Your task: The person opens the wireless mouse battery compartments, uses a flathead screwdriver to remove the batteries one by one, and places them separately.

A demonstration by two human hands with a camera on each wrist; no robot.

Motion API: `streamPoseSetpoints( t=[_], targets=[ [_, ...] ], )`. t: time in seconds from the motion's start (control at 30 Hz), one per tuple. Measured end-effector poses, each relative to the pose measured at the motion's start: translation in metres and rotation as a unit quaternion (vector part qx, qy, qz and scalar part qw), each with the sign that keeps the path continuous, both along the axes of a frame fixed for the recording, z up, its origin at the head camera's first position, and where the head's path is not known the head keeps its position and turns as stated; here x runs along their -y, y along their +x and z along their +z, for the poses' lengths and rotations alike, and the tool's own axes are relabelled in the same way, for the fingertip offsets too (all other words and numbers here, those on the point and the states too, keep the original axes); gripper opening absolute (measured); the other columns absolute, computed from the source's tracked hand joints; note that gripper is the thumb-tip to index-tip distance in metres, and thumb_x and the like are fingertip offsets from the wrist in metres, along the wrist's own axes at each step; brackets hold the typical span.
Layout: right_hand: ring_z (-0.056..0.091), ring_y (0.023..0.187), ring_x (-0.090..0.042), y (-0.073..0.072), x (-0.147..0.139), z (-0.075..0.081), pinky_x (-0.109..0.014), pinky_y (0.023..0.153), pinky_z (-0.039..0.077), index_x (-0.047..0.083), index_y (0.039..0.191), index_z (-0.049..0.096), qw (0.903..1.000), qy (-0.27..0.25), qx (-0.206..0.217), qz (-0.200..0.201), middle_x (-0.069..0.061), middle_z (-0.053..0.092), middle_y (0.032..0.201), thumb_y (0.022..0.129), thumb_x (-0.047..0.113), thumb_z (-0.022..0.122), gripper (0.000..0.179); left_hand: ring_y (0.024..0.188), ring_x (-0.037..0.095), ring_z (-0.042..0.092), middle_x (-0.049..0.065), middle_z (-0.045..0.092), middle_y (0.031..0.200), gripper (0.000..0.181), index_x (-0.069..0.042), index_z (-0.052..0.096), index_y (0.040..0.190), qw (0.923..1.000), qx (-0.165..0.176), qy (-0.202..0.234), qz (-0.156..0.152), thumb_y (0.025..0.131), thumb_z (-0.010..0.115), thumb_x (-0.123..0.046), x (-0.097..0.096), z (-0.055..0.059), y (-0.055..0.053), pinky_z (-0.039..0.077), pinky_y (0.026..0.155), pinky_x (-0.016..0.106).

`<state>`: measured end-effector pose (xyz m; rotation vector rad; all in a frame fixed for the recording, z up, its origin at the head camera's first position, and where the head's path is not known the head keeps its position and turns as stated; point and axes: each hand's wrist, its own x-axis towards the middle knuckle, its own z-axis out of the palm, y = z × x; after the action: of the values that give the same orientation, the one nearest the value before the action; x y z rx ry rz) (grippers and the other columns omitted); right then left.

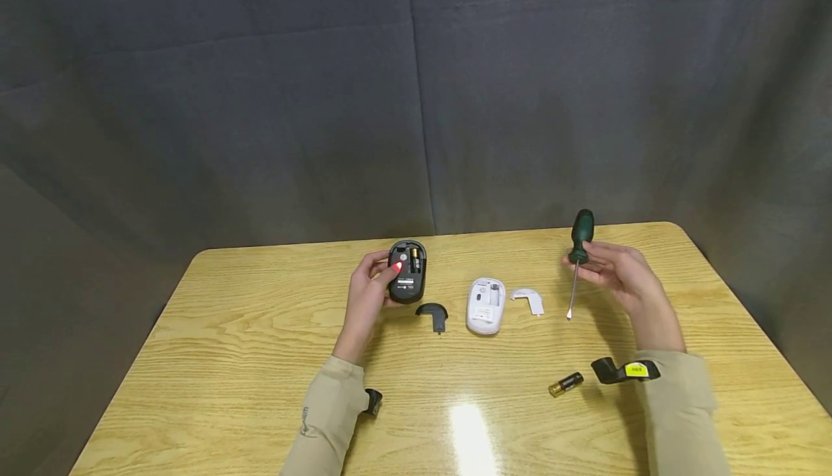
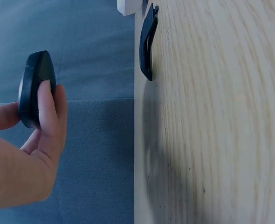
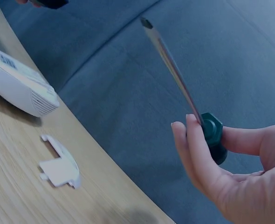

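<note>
A black computer mouse is held up in my left hand, its underside facing me and a battery in its open compartment. In the left wrist view, thumb and fingers pinch the mouse by its faces. My right hand grips a green-handled screwdriver near the collar, blade pointing down. The right wrist view shows the screwdriver's flat-tipped shaft between thumb and fingers. Below the black mouse lies its black battery cover on the table.
A white mouse lies underside up on the wooden table, its battery bay uncovered. Beside it rests a white cover. One loose battery lies nearer the front right. Dark cloth hangs behind the table.
</note>
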<state>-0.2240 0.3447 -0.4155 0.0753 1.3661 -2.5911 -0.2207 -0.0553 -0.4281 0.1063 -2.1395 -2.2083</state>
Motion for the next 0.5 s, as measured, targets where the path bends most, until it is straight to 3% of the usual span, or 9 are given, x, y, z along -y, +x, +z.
streamPoseSetpoints(
  t=[0.17, 0.27, 0.37, 0.5],
  targets=[
    [0.076, 0.095, -0.033, 0.000, 0.008, 0.004, -0.035, 0.083, 0.060, -0.004, 0.104, 0.075, 0.9962, -0.086, 0.010, 0.008, -0.022, 0.075, 0.102, 0.108, -0.003, 0.047, 0.028, 0.079, 0.012, 0.065, 0.020, 0.068, 0.114, 0.033, 0.003, 0.062, 0.131, 1.0000, -0.008, -0.003, -0.002, 0.100, 0.059, -0.007, -0.001, -0.001, 0.000, 0.055, 0.054, 0.026],
    [0.074, 0.099, -0.036, 0.000, 0.013, 0.006, -0.038, 0.088, 0.059, -0.007, 0.107, 0.074, 0.9858, -0.167, 0.019, 0.009, -0.026, 0.073, 0.106, 0.108, -0.003, 0.046, 0.028, 0.081, 0.010, 0.063, 0.018, 0.070, 0.110, 0.032, 0.004, 0.064, 0.128, 0.9998, -0.014, -0.010, 0.001, 0.099, 0.058, -0.007, -0.002, -0.001, 0.000, 0.052, 0.057, 0.023],
    [0.072, 0.103, -0.040, -0.002, 0.019, 0.006, -0.040, 0.095, 0.055, -0.012, 0.111, 0.070, 0.9656, -0.259, 0.026, 0.008, -0.031, 0.070, 0.110, 0.107, -0.003, 0.045, 0.027, 0.085, 0.010, 0.062, 0.016, 0.071, 0.106, 0.030, 0.006, 0.066, 0.124, 0.9997, -0.022, -0.014, 0.003, 0.098, 0.058, -0.006, -0.003, -0.001, 0.000, 0.052, 0.066, 0.020],
    [0.068, 0.110, -0.044, -0.003, 0.025, 0.007, -0.041, 0.104, 0.050, -0.016, 0.118, 0.062, 0.9296, -0.367, 0.038, 0.005, -0.032, 0.065, 0.116, 0.106, -0.005, 0.044, 0.024, 0.089, 0.010, 0.063, 0.015, 0.071, 0.105, 0.029, 0.007, 0.067, 0.123, 0.9994, -0.029, -0.018, 0.003, 0.098, 0.058, -0.005, -0.005, -0.001, 0.000, 0.051, 0.075, 0.019]
  ],
)
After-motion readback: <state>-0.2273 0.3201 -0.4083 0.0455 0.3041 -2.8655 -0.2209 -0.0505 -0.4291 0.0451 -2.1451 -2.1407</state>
